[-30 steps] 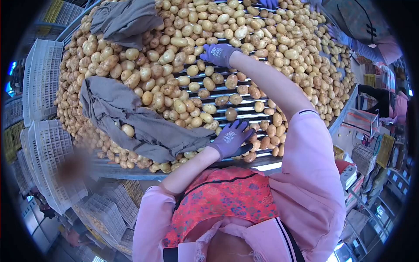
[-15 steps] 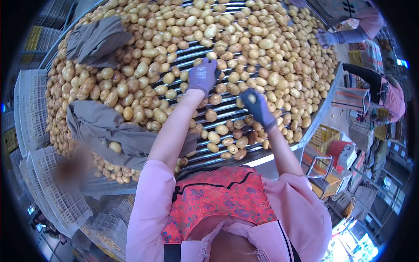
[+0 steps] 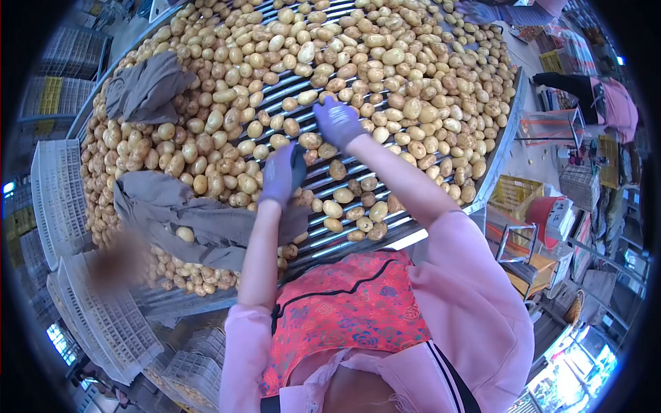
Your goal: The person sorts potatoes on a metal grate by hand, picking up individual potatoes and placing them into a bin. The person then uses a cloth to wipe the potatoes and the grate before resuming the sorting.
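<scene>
1. Potatoes (image 3: 412,108) lie thickly across the roller table (image 3: 500,165), thinning out over the metal rollers (image 3: 318,242) in front of the body.
2. The right hand (image 3: 337,122), purple-gloved, is over this thinner patch, its back upward and its fingertips among the potatoes.
3. The left hand (image 3: 279,175), also gloved, is lower and to the left, fingers pointing away from the body. Whether either hand grips a potato, I cannot tell from this angle.
4. A grey cloth (image 3: 206,224) lies over potatoes beside the left wrist; another cloth (image 3: 148,86) sits crumpled farther off.
5. White crates (image 3: 55,199) stand along the left side.
</scene>
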A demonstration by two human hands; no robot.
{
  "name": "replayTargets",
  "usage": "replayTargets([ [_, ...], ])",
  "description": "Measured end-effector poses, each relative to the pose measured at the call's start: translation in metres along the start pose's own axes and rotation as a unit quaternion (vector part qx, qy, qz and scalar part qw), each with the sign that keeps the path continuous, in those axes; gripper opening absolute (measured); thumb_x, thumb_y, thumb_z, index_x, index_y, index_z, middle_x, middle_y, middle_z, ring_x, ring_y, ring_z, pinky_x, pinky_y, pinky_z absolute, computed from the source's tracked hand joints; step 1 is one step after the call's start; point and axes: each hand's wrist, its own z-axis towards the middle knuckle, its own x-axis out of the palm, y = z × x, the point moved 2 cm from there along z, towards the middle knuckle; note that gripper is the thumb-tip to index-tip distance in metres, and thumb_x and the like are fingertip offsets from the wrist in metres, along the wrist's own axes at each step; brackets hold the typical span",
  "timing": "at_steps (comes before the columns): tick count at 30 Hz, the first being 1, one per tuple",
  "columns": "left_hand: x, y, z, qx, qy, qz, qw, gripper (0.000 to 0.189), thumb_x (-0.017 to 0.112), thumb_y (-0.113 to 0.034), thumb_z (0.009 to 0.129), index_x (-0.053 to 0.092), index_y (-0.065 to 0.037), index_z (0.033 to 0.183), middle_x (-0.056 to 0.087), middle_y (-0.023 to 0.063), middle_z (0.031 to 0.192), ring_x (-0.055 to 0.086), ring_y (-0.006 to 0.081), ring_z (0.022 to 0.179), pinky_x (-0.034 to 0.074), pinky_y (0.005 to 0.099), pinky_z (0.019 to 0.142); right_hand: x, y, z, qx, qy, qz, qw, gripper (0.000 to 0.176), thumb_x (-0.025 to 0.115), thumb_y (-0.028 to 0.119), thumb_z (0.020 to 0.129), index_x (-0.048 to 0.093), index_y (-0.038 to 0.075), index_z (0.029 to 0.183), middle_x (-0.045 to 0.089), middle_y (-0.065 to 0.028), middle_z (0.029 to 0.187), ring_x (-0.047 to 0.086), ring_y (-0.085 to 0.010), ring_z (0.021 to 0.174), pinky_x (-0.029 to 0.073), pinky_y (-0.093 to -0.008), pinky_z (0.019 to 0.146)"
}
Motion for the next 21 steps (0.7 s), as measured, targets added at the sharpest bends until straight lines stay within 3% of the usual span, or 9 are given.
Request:
replayTargets([
  [4,-0.001,-0.007,-0.033,-0.026,0.074,0.149,0.986,0.024,0.057,-0.027,0.084,0.062,-0.008,0.097,0.065,0.0194,0.09,0.063,0.0385,0.082,0.049,0.0474,0.073,0.016,0.035,0.017,0.072,0.156,-0.227,0.959,0.027,0.056,0.013,0.084,0.059,0.008,0.11,0.057,-0.0125,0.103,0.063,-0.0247,0.088,0.053,-0.0347,0.064],
  [7,-0.011,-0.015,-0.023,-0.112,0.132,0.071,0.982,0.03,0.055,-0.034,0.086,0.06,-0.008,0.1,0.065,0.0204,0.09,0.063,0.0394,0.083,0.05,0.0481,0.074,0.012,0.023,0.007,0.146,0.077,-0.16,0.973,0.021,0.053,0.012,0.086,0.057,0.008,0.105,0.056,-0.0177,0.101,0.064,-0.0299,0.085,0.055,-0.0414,0.06],
  [11,-0.015,-0.032,0.038,-0.089,0.128,0.114,0.981,0.03,0.053,-0.035,0.088,0.061,-0.011,0.105,0.067,0.0162,0.095,0.063,0.036,0.089,0.049,0.0455,0.075,0.008,0.007,0.003,0.116,0.046,-0.088,0.988,0.019,0.05,0.011,0.088,0.057,0.009,0.105,0.057,-0.0189,0.1,0.065,-0.0319,0.082,0.054,-0.0418,0.064],
  [15,-0.011,-0.069,0.12,0.088,0.071,0.136,0.984,0.031,0.056,-0.025,0.083,0.063,-0.012,0.111,0.066,0.0138,0.105,0.062,0.0331,0.096,0.049,0.0429,0.081,-0.018,-0.017,-0.025,0.037,-0.002,0.115,0.993,0.029,0.047,0.016,0.091,0.054,0.006,0.117,0.062,-0.0185,0.102,0.063,-0.0345,0.09,0.05,-0.0418,0.076],
  [16,-0.006,-0.085,0.134,0.131,0.093,0.16,0.974,0.032,0.056,-0.022,0.083,0.063,-0.011,0.112,0.064,0.0135,0.109,0.061,0.032,0.1,0.048,0.0414,0.085,-0.037,-0.02,-0.047,0.088,0.005,0.326,0.941,0.033,0.051,0.019,0.092,0.051,0.004,0.121,0.062,-0.0169,0.105,0.061,-0.0318,0.089,0.049,-0.0381,0.08],
  [17,0.008,-0.096,0.142,0.217,0.077,0.184,0.956,0.033,0.053,-0.017,0.083,0.062,-0.012,0.114,0.063,0.0128,0.111,0.06,0.0314,0.101,0.048,0.0405,0.087,-0.053,-0.021,-0.068,0.044,0.01,0.329,0.943,0.036,0.056,0.024,0.091,0.051,0.002,0.12,0.062,-0.0138,0.107,0.06,-0.0268,0.089,0.048,-0.0344,0.082],
  [18,0.021,-0.112,0.15,0.227,0.144,0.172,0.948,0.034,0.052,-0.013,0.084,0.06,-0.012,0.117,0.063,0.0132,0.112,0.06,0.0311,0.102,0.048,0.0407,0.088,-0.05,-0.024,-0.093,0.181,0.066,0.531,0.825,0.043,0.061,0.023,0.088,0.05,0.002,0.124,0.061,-0.0093,0.111,0.06,-0.0232,0.093,0.049,-0.0318,0.081],
  [20,0.064,-0.123,0.153,0.314,0.172,0.201,0.912,0.031,0.053,-0.012,0.083,0.062,-0.012,0.112,0.062,0.0126,0.111,0.061,0.0289,0.1,0.049,0.0406,0.085,-0.057,-0.037,-0.149,0.23,0.062,0.775,0.586,0.046,0.051,0.029,0.092,0.049,-0.001,0.127,0.058,-0.0087,0.116,0.057,-0.0187,0.103,0.047,-0.0317,0.086],
  [21,0.083,-0.129,0.151,0.331,0.199,0.238,0.891,0.029,0.056,-0.012,0.082,0.063,-0.012,0.11,0.062,0.0123,0.111,0.062,0.0267,0.1,0.05,0.0404,0.082,-0.048,-0.046,-0.182,0.257,0.026,0.816,0.517,0.048,0.042,0.029,0.094,0.044,0.001,0.133,0.055,-0.0097,0.122,0.057,-0.018,0.106,0.048,-0.0309,0.085],
])
